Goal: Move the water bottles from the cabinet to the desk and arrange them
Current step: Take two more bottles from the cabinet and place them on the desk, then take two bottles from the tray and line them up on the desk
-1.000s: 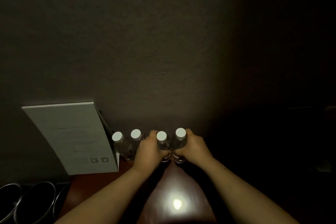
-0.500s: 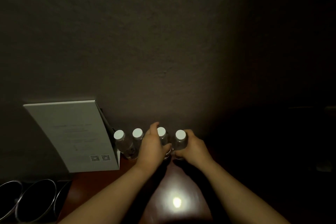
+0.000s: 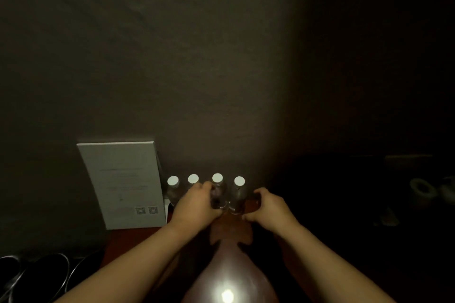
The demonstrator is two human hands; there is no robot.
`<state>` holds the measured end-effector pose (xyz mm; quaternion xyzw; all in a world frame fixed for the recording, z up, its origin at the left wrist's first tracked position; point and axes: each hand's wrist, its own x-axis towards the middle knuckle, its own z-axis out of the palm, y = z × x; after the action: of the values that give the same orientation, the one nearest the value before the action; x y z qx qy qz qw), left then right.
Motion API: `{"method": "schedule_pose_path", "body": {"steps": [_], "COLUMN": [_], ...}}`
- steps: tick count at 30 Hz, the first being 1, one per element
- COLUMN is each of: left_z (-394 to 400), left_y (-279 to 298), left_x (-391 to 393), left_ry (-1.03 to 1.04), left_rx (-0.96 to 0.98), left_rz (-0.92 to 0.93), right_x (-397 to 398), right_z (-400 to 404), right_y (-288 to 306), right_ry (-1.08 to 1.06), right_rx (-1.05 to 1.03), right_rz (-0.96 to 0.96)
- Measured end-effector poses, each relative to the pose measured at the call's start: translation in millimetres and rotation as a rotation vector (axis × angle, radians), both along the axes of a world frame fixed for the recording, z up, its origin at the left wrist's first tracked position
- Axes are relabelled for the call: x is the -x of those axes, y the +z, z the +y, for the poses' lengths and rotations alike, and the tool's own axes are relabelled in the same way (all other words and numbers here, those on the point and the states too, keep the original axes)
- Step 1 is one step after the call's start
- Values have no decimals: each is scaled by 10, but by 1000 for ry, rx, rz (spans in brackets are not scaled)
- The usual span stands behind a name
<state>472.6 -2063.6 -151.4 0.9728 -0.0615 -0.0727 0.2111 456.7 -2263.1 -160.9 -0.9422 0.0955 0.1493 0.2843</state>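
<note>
four water bottles stand in a row on the counter (image 3: 231,231) against the back wall (image 3: 197,69): first bottle (image 3: 173,187), second bottle (image 3: 193,179), third bottle (image 3: 217,187), fourth bottle (image 3: 239,192), all with white caps. a grey card (image 3: 123,184) leans on the wall just left of the first bottle.

change: a second ago both hands were wrapped on the two right-hand bottles, pressing them together. now the right hand (image 3: 268,206) has come off the fourth bottle and sits just beside it, fingers loosely curled, nothing in its grip, released. left hand (image 3: 197,206) is still at the third bottle, fingers curled round its body, so that grip is grasping the third bottle. the view has also shifted sideways, card now sits more central.

meaning: looks like the row is set and the arranging is close to done; left hand likely only needs to let go. cannot tell if more bottles are left in the cabinet, it's not in view.

orientation: every bottle upright, long axis vertical, caps pointing up toward the camera, bases on the counter. row runs left to right along the wall. third and fourth look touching low down; the second is partly hidden behind the left hand.

dark round rims (image 3: 37,275) at lower left, too dim to name.
</note>
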Motion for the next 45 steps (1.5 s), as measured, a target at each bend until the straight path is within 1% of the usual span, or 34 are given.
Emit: {"method": "schedule_pose_path", "body": {"steps": [4,9,16,21,26,32,38,41,45], "left_z": [225,713,1848,2960,4180,5469,6446,6865,7387], "left_y": [239,536,923,1180,1309,1400,1498,1509,1499], "left_x": [288,722,1541,2363,3328,4465,5411,5739,6019], "left_ry": [-80,-132,-50,62,188,392,548,647,746], "left_rx": [-98,-181,-226,-243,-281,-359,-427,-413,-372], "left_rz": [-6,-2,5,11,-15,-12,65,77,45], "right_x": [290,672,1289,1789,2380,3124,3762,3961,4056], "right_z": [215,786,2017,3172,4424,5778,6927,7420,8083], "right_y": [415,868,1330,1546,1702,1765,1764,1783,1787], "right_ry": [137,345,578,787,1007,1185,1350,1449,1557], "right_rx": [106,192,208,227,280,285,294,319,334], "right_rz": [-22,-21,-107,-136,-180,-252,-341,-374,-446]}}
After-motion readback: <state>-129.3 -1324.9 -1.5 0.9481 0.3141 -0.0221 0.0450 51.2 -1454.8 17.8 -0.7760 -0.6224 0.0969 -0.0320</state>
